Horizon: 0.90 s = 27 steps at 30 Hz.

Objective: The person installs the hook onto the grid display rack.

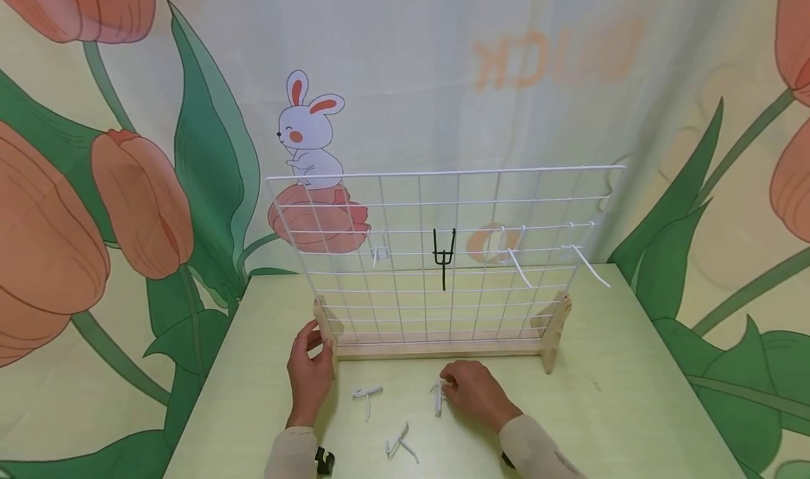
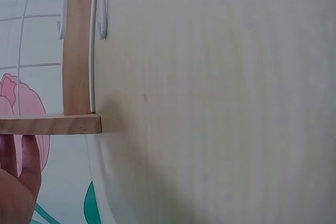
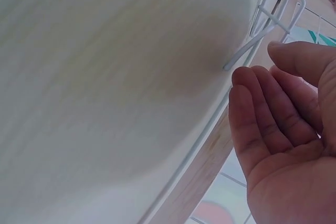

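Note:
My left hand (image 1: 309, 377) rests against the outer side of the left wooden upright (image 1: 325, 328). In the left wrist view its fingers (image 2: 30, 158) touch the outer face of the wood. My right hand (image 1: 474, 391) is beside a white wire hook (image 1: 438, 400) lying on the table. The right wrist view shows curved fingers (image 3: 252, 114) with the thumb apart and nothing between; the hook (image 3: 268, 24) lies just beyond the fingertips. Two more white hooks, one on the left (image 1: 367, 394) and one nearer me (image 1: 401, 442), lie on the table.
A white wire grid (image 1: 436, 303) stands upright in the wooden base (image 1: 436, 350). On it hang a black hook (image 1: 444, 257) and several white hooks (image 1: 520, 268). The pale table (image 1: 240, 387) meets a printed curtain (image 1: 411, 78) behind.

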### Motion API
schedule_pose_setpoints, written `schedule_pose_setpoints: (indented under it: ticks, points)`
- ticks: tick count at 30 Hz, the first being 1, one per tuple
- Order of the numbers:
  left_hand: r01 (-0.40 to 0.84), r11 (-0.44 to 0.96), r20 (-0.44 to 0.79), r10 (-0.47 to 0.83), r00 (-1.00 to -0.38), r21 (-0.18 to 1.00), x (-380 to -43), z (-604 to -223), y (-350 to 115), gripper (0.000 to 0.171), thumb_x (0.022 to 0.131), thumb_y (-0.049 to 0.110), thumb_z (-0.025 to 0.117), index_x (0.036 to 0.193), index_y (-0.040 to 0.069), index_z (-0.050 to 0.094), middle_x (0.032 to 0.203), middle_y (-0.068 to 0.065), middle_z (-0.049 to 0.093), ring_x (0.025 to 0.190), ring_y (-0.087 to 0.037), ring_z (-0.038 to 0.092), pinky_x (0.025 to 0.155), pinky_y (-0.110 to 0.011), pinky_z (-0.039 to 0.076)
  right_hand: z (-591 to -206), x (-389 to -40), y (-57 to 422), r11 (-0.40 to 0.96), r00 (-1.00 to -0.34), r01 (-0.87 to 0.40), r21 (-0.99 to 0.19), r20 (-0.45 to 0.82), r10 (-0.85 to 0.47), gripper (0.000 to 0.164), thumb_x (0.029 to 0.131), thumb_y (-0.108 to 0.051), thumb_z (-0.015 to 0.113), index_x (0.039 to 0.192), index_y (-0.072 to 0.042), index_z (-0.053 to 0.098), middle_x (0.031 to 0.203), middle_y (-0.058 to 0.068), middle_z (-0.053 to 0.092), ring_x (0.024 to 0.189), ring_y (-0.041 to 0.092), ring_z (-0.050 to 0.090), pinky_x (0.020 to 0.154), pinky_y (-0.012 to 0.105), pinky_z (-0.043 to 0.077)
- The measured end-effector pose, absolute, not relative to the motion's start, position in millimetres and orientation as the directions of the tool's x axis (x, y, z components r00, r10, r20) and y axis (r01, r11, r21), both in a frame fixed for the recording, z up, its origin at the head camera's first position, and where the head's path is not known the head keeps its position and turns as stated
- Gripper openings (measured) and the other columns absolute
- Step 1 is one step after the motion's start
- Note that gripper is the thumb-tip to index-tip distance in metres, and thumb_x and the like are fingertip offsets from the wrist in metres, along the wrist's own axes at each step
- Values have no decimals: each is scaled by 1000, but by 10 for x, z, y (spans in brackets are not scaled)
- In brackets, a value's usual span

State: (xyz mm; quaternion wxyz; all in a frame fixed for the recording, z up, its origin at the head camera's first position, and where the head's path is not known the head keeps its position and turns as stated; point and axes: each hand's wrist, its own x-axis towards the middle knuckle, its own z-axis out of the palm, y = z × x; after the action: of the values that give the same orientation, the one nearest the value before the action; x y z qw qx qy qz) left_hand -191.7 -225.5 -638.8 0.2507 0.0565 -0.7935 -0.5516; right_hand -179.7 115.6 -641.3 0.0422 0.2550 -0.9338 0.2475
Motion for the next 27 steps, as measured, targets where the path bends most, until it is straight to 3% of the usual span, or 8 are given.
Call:
schedule_pose_setpoints:
  ticks: [12, 27]
  points:
    - [199, 363, 338, -375, -863, 910, -1926, -6396, -2261, 50, 99, 1, 70, 146, 16, 59, 123, -15, 68, 115, -28, 67, 82, -14, 55, -6399, -1638, 1212, 751, -868, -489, -443, 165, -468, 14, 87, -13, 85, 101, -11, 82, 95, -2, 77, 90, 15, 73, 81, 35, 61]
    - [218, 361, 351, -360, -864, 907, -1907, -6379, -2262, 51, 100, 1, 70, 147, 19, 59, 122, -11, 69, 115, -24, 67, 81, -9, 55, -6474, -1549, 1240, 761, -854, -511, -400, 129, -505, 10, 89, -15, 85, 97, -12, 81, 88, -7, 69, 83, 8, 62, 76, 30, 56]
